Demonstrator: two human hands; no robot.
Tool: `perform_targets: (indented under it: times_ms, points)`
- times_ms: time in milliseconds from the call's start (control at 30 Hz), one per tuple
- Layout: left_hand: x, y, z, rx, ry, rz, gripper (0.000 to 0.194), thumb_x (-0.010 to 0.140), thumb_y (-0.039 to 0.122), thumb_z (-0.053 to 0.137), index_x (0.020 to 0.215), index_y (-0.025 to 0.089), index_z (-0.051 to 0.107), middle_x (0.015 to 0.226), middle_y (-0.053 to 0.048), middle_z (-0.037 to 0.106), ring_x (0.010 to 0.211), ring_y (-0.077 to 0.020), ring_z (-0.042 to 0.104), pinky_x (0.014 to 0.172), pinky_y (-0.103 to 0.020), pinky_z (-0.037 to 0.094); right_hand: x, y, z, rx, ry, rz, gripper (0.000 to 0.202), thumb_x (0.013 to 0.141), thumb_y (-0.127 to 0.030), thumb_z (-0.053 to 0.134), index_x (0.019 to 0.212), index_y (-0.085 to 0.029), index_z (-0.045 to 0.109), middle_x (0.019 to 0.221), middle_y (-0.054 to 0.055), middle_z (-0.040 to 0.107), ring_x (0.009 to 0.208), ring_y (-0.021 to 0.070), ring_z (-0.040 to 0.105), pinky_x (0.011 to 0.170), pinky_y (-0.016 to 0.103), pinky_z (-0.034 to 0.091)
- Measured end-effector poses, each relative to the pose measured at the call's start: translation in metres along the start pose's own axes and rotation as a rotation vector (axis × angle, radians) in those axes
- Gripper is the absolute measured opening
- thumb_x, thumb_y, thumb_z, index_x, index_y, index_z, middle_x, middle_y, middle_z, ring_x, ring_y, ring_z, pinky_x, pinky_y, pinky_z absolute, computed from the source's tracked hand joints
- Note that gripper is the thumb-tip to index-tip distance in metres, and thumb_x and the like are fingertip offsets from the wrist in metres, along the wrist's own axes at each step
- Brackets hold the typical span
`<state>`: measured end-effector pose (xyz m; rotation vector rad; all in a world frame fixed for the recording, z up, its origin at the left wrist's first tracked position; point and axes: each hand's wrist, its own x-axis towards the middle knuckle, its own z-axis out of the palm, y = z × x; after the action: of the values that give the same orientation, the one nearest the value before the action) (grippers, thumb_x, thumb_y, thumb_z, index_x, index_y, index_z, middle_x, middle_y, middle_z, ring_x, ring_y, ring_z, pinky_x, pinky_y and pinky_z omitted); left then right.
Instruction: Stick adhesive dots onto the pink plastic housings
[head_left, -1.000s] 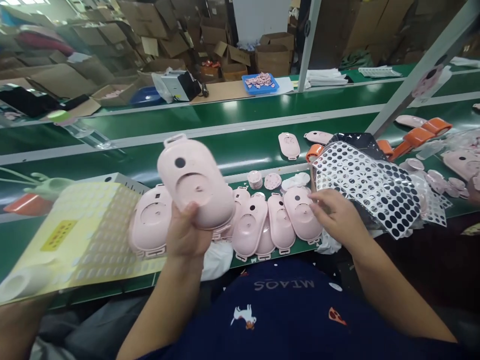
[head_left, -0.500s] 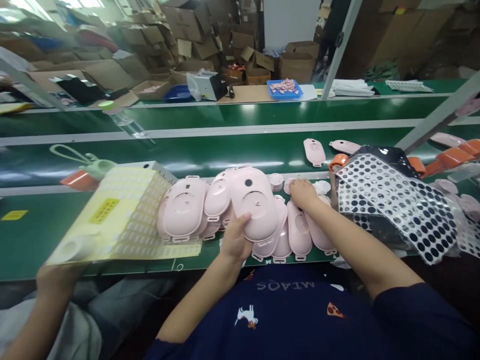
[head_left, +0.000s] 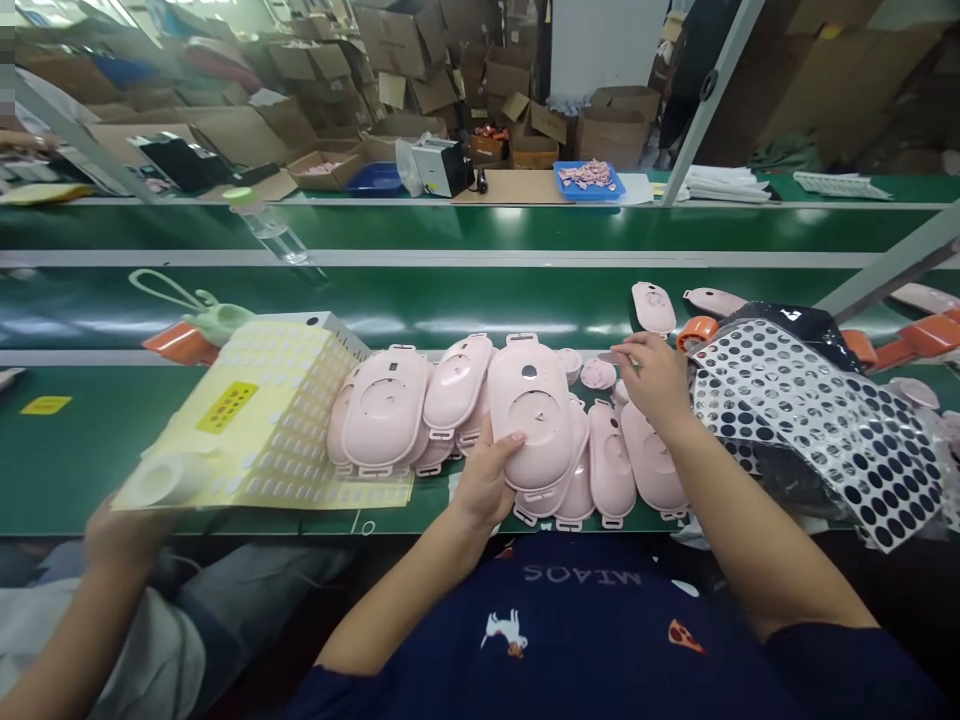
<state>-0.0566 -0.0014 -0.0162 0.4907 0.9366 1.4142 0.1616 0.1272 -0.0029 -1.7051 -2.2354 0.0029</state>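
Note:
My left hand (head_left: 486, 480) grips a pale pink plastic housing (head_left: 531, 452) by its lower left side, thumb on its face. The housing has a round recess and a small dark round hole above it. My right hand (head_left: 654, 375) is above the small round pink pieces, fingertips pinched on a thin pale pink piece (head_left: 616, 356) seen nearly edge-on. Just left of those fingers lies a round pink piece (head_left: 598, 375). More housings (head_left: 613, 470) lie below my hands, and a stack of similar housings (head_left: 386, 425) sits to the left.
A co-worker's hand (head_left: 124, 530) is at the left, by a yellow sticker sheet (head_left: 176, 435) and a tape roll (head_left: 166, 480). Sheets of black dots (head_left: 817, 410) lie at right near orange parts (head_left: 919, 338). A bottle (head_left: 277, 235) and a blue tray (head_left: 619, 187) are farther back.
My right hand has risen from among the small round pieces, with a thin piece now showing at its fingertips. My left hand still holds the housing, now more upright. The view has shifted slightly.

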Motion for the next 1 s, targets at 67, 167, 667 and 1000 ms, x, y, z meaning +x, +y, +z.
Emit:
perform_targets:
  times_ms: [67, 167, 667, 1000]
  points:
    - [-0.001, -0.002, 0.002, -0.004, -0.009, -0.027, 0.081, 0.065, 0.035, 0.083, 0.139, 0.022, 0.054, 0.122, -0.011, 0.073, 0.117, -0.0321, 0.068, 0.104, -0.047, 0.052, -0.017, -0.005, -0.016, 0.276, 0.192, -0.01, 0.036, 0.104, -0.025, 0.041, 0.118, -0.019, 0.073, 0.103, 0.009, 0.07, 0.101, 0.0215, 0.067, 0.091, 0.04, 0.054]
    - [-0.002, -0.006, 0.008, -0.005, -0.069, -0.067, 0.081, 0.065, 0.034, 0.083, 0.14, 0.022, 0.054, 0.126, -0.012, 0.072, 0.122, -0.0329, 0.065, 0.106, -0.047, 0.051, -0.047, -0.018, -0.036, 0.725, 0.351, -0.201, 0.022, 0.099, -0.026, 0.055, 0.108, -0.027, 0.076, 0.094, 0.002, 0.069, 0.089, 0.0171, 0.067, 0.082, 0.035, 0.056]
    - [-0.01, -0.006, 0.02, -0.009, -0.188, -0.102, 0.078, 0.066, 0.035, 0.087, 0.135, 0.019, 0.054, 0.128, -0.014, 0.07, 0.123, -0.0352, 0.063, 0.109, -0.05, 0.047, -0.074, -0.035, -0.065, 0.039, 0.291, -0.799, 0.021, 0.099, -0.029, 0.054, 0.108, -0.021, 0.071, 0.114, 0.005, 0.076, 0.108, 0.0236, 0.061, 0.104, 0.046, 0.037]
    - [-0.006, -0.009, 0.025, 0.044, -0.193, -0.129, 0.076, 0.067, 0.039, 0.086, 0.133, 0.019, 0.054, 0.13, -0.014, 0.069, 0.122, -0.0345, 0.063, 0.107, -0.048, 0.048, -0.106, -0.066, -0.059, -0.081, 0.234, -0.549, 0.027, 0.094, -0.016, 0.058, 0.117, -0.019, 0.071, 0.122, 0.01, 0.074, 0.112, 0.0278, 0.062, 0.099, 0.043, 0.037]
